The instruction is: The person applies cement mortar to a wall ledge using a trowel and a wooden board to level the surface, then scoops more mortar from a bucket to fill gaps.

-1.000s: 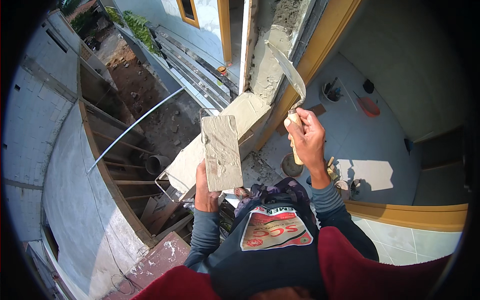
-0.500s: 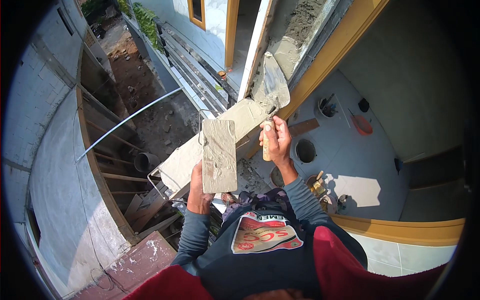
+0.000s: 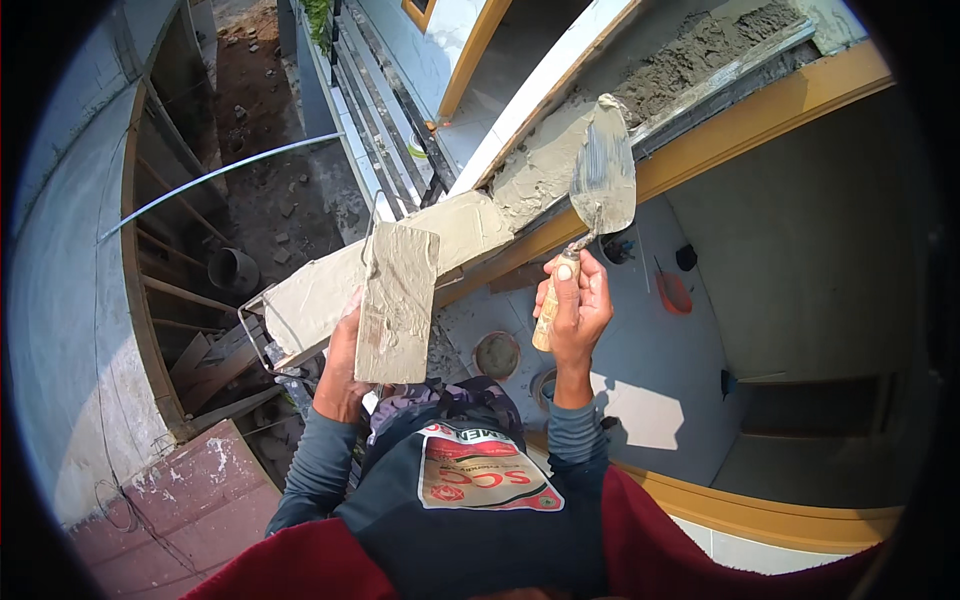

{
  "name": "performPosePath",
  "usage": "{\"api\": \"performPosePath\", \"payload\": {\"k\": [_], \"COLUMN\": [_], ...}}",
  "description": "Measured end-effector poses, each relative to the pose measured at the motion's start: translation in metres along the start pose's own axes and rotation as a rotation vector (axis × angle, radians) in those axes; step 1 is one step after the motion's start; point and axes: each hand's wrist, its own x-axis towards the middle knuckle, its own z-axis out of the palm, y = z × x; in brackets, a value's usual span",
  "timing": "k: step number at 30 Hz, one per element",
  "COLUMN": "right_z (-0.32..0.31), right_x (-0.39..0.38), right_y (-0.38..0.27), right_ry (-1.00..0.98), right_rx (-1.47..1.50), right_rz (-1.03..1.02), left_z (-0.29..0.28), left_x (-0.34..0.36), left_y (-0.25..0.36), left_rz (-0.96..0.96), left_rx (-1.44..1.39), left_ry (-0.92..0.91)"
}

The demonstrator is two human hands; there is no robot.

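My left hand (image 3: 343,365) grips a rectangular float (image 3: 397,305) from beneath, its upturned face smeared with pale mortar. Closed around a wooden handle, my right hand (image 3: 582,310) holds a pointing trowel (image 3: 605,170). Its mortar-streaked blade points away from me and overlaps the outer edge of the wall top. Smooth wet mortar (image 3: 455,222) covers the near stretch of that narrow ledge, partly behind the float. Farther along, the mortar (image 3: 700,55) is dark and rough. The left fingers are mostly hidden under the float.
Bent metal rod clamps (image 3: 262,335) straddle the ledge's left end. An orange-brown wooden frame (image 3: 720,150) runs along its right side. Well below are a tiled floor, a bucket (image 3: 497,355) and an orange basin (image 3: 674,292). A pale blue pipe (image 3: 215,183) crosses a drop at left.
The trowel has moved right, off the mortar at the bend, toward the wooden frame. Both hands keep their hold. The whole view has shifted, and the float sits farther left in it.
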Motion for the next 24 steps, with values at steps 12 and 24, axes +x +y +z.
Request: {"api": "performPosePath", "payload": {"k": [12,24], "right_z": [-0.016,-0.007], "right_x": [-0.018,0.012], "right_y": [0.048,-0.031], "right_ry": [-0.059,-0.022], "right_rx": [-0.263,-0.119], "right_rz": [0.47,0.183], "left_z": [0.001,0.001], "left_x": [0.007,0.004], "left_y": [-0.004,0.002], "left_rz": [-0.031,-0.004], "left_rx": [-0.005,-0.009], "left_ry": [-0.03,-0.027]}}
